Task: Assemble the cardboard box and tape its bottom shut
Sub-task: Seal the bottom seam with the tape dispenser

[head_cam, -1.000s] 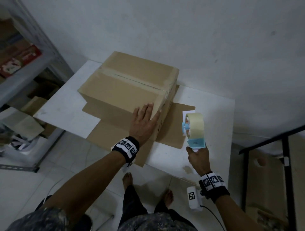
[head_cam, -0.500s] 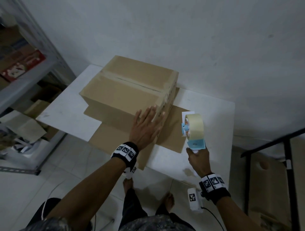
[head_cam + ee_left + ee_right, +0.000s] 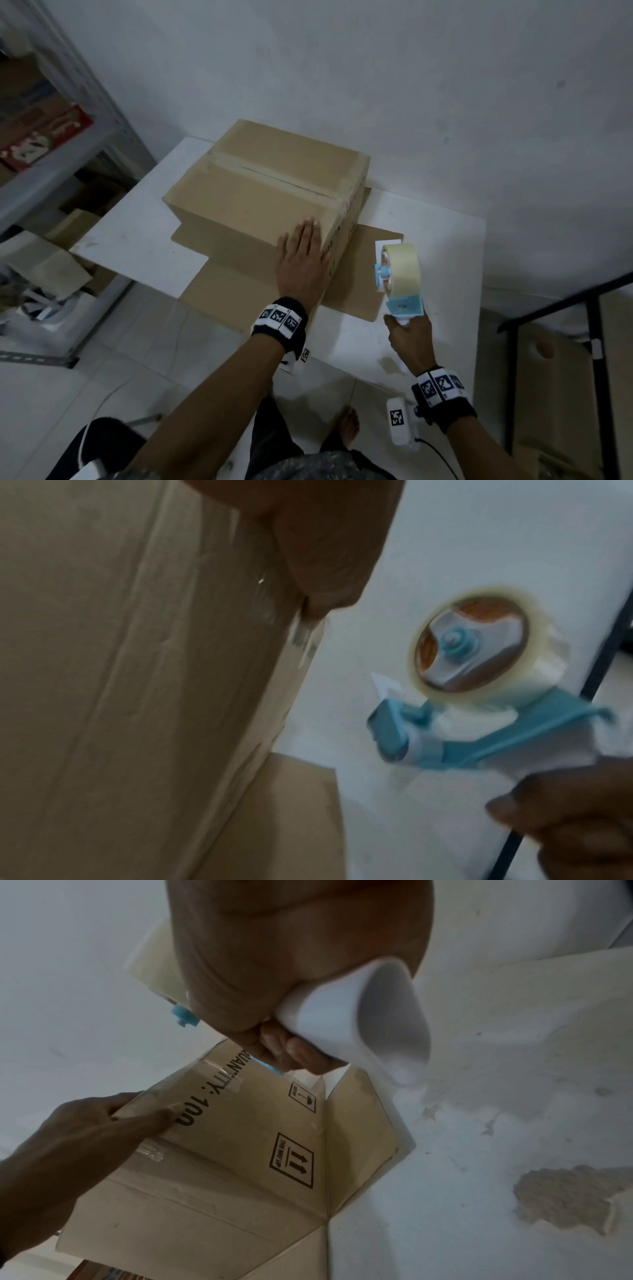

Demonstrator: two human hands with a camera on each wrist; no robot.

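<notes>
Head view: left hand (image 3: 301,263) flat on box (image 3: 260,192) corner; right hand (image 3: 409,337) grips dispenser (image 3: 399,274).

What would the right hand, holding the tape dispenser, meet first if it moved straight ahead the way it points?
Probably the flat cardboard flap lying on the table, with the right hand pushing the tape dispenser ahead. Depth is unclear; it might pass above.
</notes>
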